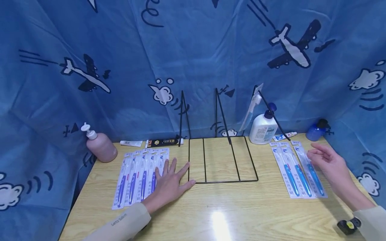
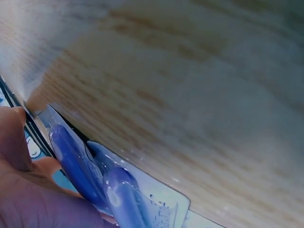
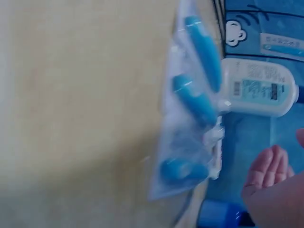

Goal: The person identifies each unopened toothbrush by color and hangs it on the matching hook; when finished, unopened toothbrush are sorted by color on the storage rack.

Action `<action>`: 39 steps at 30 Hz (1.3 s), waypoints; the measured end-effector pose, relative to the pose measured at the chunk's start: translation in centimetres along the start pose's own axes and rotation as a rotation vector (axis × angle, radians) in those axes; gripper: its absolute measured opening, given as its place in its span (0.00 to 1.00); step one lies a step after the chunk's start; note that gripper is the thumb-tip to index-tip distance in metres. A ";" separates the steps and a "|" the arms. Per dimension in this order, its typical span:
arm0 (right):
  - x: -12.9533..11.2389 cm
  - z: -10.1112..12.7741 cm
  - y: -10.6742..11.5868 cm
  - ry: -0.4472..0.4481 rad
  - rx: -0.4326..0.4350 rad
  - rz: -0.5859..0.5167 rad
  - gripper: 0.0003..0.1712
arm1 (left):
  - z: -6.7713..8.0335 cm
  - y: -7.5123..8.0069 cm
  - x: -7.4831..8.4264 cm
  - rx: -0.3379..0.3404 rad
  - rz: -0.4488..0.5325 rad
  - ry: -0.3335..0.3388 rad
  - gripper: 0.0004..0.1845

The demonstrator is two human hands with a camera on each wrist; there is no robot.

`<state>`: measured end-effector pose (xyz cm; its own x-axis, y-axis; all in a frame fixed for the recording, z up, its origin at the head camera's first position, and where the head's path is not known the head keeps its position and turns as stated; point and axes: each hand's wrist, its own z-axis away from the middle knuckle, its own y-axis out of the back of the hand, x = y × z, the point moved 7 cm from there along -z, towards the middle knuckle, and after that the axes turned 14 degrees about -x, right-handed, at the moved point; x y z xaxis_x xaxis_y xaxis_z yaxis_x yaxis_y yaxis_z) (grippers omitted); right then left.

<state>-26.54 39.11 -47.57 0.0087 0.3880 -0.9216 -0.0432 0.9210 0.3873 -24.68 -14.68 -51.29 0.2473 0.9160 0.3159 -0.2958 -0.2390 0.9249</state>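
Observation:
My left hand [image 1: 169,182] lies with fingers spread over the right end of a row of packaged purple toothbrushes [image 1: 132,180]. Its fingertips and thumb reach the left edge of a black wire rack [image 1: 223,182]; whether they touch the wire is unclear. In the left wrist view, purple handles [image 2: 76,164] show beside that hand. Loosely bent and holding nothing visible, my right hand [image 1: 331,167] hovers beside three packaged blue toothbrushes [image 1: 303,177]. Another packaged toothbrush [image 1: 251,112] hangs on the rack's right upright.
A pink pump bottle [image 1: 102,147] stands at the left. Behind lie a white tube [image 1: 131,143] and a black toothpaste box [image 1: 163,143]. A white bottle [image 1: 263,130], a small tube [image 1: 284,136] and a blue bottle [image 1: 315,132] stand or lie at the back right. Blue curtain surrounds the table.

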 end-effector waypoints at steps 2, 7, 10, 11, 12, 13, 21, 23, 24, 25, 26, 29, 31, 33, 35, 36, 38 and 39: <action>1.3 0.2 0.5 -0.085 -0.022 0.061 0.39 | 0.0 0.0 0.0 0.004 -0.002 -0.001 0.42; 4.4 0.4 1.3 -0.282 -0.078 0.182 0.50 | 0.0 0.0 0.0 0.005 -0.006 0.000 0.42; 5.8 0.4 1.7 -0.377 -0.101 0.220 0.50 | 0.0 0.0 0.0 0.000 -0.002 0.000 0.42; 6.2 0.4 1.8 -0.404 -0.107 0.229 0.50 | 0.1 0.0 0.0 -0.001 -0.003 0.001 0.42; 6.5 0.4 2.0 -0.425 -0.113 0.232 0.50 | 0.1 0.0 0.0 -0.001 -0.002 0.003 0.42; 6.7 0.3 2.2 -0.436 -0.118 0.237 0.50 | 0.1 0.0 0.1 0.002 0.000 0.003 0.42; 7.5 0.1 2.7 -0.511 -0.189 0.250 0.44 | 0.2 0.0 0.1 0.010 -0.006 0.010 0.41; 7.5 0.2 2.7 -0.524 -0.183 0.250 0.43 | 0.2 0.1 0.2 0.012 -0.005 0.006 0.41; 7.4 0.2 2.6 -0.527 -0.176 0.253 0.42 | 0.1 0.0 0.2 0.010 -0.007 0.005 0.41; 7.3 0.3 2.6 -0.528 -0.165 0.255 0.42 | 0.2 0.0 0.3 0.010 -0.008 0.003 0.41; 7.2 0.4 2.5 -0.524 -0.152 0.258 0.41 | 0.2 0.0 0.3 0.010 -0.008 0.000 0.41; 6.9 0.5 2.4 -0.506 -0.117 0.255 0.40 | 0.2 0.0 0.3 0.006 -0.011 0.000 0.41; 6.6 0.5 2.3 -0.494 -0.104 0.244 0.40 | 0.2 0.0 0.2 0.007 -0.006 0.001 0.41; 6.4 0.5 2.3 -0.482 -0.117 0.247 0.41 | 0.1 -0.1 0.2 0.005 -0.004 0.001 0.41; 6.1 0.4 2.3 -0.465 -0.160 0.261 0.44 | 0.1 -0.1 0.1 -0.001 -0.002 0.000 0.41; 6.0 0.4 2.2 -0.453 -0.196 0.259 0.46 | 0.1 -0.1 0.1 -0.002 -0.003 -0.001 0.41; 5.7 0.2 1.9 -0.412 -0.282 0.250 0.51 | 0.1 0.0 0.1 0.000 -0.005 -0.002 0.41; 5.5 0.2 1.8 -0.393 -0.323 0.235 0.53 | 0.1 0.0 0.1 0.001 -0.006 -0.001 0.41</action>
<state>-26.36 42.91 -51.94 0.3308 0.6226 -0.7092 -0.3919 0.7743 0.4969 -24.58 -14.56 -51.25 0.2503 0.9170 0.3108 -0.2930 -0.2342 0.9270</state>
